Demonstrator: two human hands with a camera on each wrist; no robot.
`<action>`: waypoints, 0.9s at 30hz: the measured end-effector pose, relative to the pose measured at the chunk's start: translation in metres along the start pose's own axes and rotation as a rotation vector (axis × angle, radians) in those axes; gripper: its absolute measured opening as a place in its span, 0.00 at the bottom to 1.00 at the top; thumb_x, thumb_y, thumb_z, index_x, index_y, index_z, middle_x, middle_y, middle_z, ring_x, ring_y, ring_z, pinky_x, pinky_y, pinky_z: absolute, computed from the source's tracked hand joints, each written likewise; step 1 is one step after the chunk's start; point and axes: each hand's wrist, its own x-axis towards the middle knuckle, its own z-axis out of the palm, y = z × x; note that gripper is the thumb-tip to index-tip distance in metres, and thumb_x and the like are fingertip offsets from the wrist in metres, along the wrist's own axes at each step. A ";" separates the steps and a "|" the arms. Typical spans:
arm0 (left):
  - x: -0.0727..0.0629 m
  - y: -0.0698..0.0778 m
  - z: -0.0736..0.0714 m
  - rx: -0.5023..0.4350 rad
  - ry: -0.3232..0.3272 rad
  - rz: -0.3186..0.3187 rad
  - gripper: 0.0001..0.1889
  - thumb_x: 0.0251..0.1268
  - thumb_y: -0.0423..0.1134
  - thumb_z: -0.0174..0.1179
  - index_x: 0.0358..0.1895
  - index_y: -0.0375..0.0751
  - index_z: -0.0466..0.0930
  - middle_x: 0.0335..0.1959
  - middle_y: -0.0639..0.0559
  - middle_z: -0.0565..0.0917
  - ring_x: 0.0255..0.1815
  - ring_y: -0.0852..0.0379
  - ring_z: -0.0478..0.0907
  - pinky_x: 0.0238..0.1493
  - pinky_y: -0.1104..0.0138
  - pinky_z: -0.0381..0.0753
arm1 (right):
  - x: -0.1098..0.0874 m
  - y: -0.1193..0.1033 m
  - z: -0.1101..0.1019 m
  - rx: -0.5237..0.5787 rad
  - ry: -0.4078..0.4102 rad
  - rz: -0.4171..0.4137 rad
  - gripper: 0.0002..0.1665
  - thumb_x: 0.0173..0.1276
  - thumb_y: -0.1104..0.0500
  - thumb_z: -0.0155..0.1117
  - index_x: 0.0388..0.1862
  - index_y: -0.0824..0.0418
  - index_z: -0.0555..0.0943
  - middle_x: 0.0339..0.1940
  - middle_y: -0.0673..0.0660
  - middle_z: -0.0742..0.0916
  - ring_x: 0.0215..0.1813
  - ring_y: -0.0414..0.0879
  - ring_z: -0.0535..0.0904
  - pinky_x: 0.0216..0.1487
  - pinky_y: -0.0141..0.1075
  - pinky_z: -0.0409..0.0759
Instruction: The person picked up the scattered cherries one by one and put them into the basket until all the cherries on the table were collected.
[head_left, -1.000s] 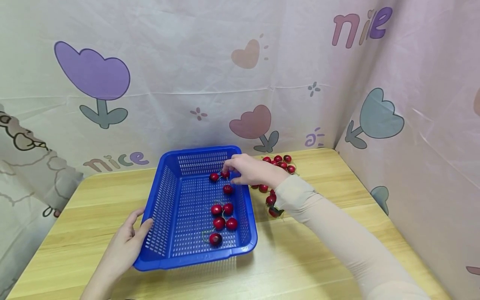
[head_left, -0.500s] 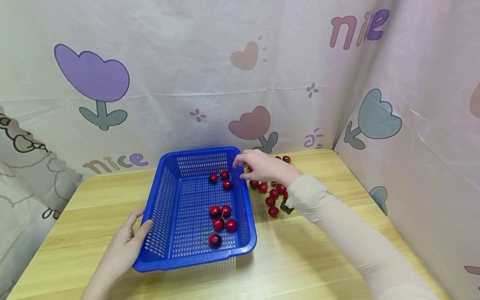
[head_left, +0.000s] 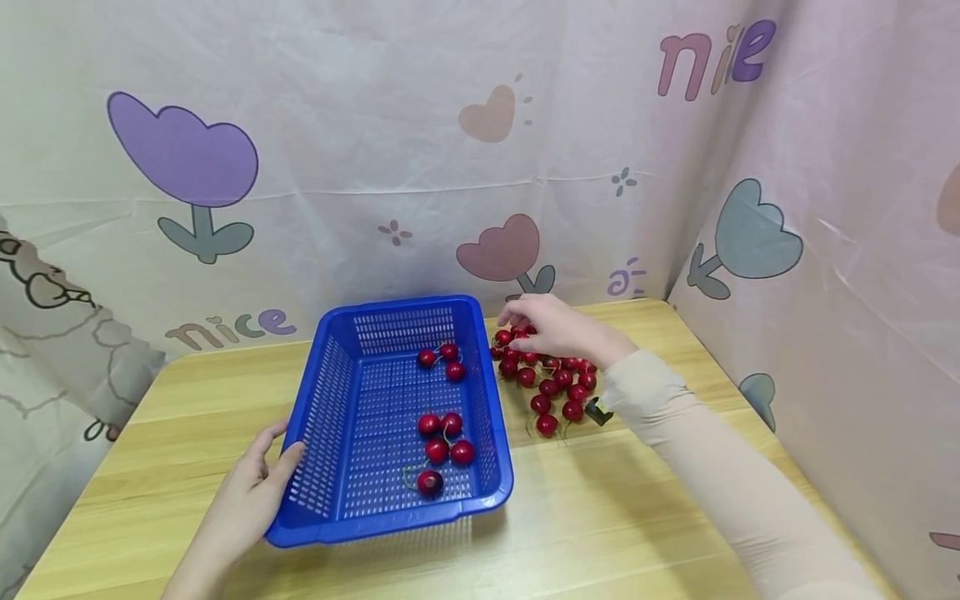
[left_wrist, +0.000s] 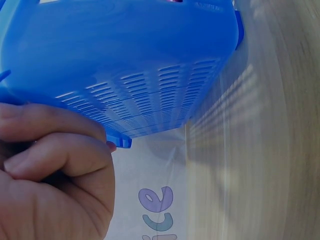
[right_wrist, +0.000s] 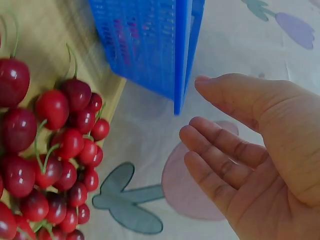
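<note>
A blue plastic basket with slotted walls holds several red cherries, in two groups along its right side. My left hand grips the basket's left rim, thumb on top; in the left wrist view, curled fingers show beside the blue wall. Right of the basket lies a pile of dark red cherries with green stems. Over the back of this pile hovers my right hand. Its fingers are apart from the thumb with nothing between them in the right wrist view.
The light wooden table carries the basket and the pile. Behind it hangs a pale curtain printed with flowers and letters, and the curtain continues along the right side. A small dark piece shows below the right cuff.
My right hand has moved from inside the basket, over its right rim, to the pile. The cherry near its fingers now lies in the basket. The left hand keeps its hold.
</note>
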 end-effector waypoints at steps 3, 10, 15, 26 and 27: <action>0.000 0.000 0.001 -0.007 -0.002 0.000 0.39 0.90 0.57 0.45 0.88 0.40 0.43 0.39 0.40 0.90 0.32 0.50 0.92 0.30 0.58 0.93 | -0.005 0.010 -0.002 0.007 -0.002 0.018 0.22 0.75 0.59 0.73 0.65 0.63 0.83 0.61 0.61 0.89 0.64 0.58 0.85 0.70 0.51 0.84; 0.000 0.000 0.001 -0.006 0.000 0.004 0.39 0.90 0.56 0.45 0.88 0.39 0.43 0.39 0.40 0.90 0.32 0.50 0.92 0.30 0.58 0.93 | -0.015 0.039 -0.002 0.016 0.010 0.065 0.23 0.73 0.62 0.74 0.63 0.66 0.83 0.58 0.64 0.89 0.61 0.62 0.85 0.67 0.53 0.85; 0.000 0.000 0.001 0.000 0.004 0.006 0.38 0.90 0.56 0.45 0.88 0.39 0.44 0.39 0.40 0.90 0.32 0.51 0.92 0.30 0.59 0.93 | -0.022 0.065 0.001 0.044 0.000 0.113 0.22 0.71 0.65 0.74 0.62 0.69 0.82 0.57 0.69 0.88 0.59 0.64 0.85 0.65 0.56 0.85; 0.001 0.000 0.002 0.004 0.006 0.008 0.37 0.90 0.54 0.44 0.88 0.38 0.44 0.39 0.40 0.90 0.32 0.51 0.92 0.30 0.59 0.93 | -0.042 0.104 0.009 0.036 -0.036 0.224 0.25 0.69 0.64 0.74 0.62 0.72 0.82 0.54 0.70 0.89 0.54 0.60 0.86 0.63 0.56 0.86; 0.001 0.000 0.002 0.005 0.007 0.006 0.37 0.90 0.54 0.44 0.88 0.38 0.44 0.39 0.40 0.90 0.32 0.52 0.92 0.30 0.59 0.93 | -0.044 0.106 0.010 0.036 -0.038 0.232 0.24 0.69 0.64 0.75 0.61 0.72 0.82 0.55 0.70 0.89 0.54 0.60 0.87 0.63 0.56 0.86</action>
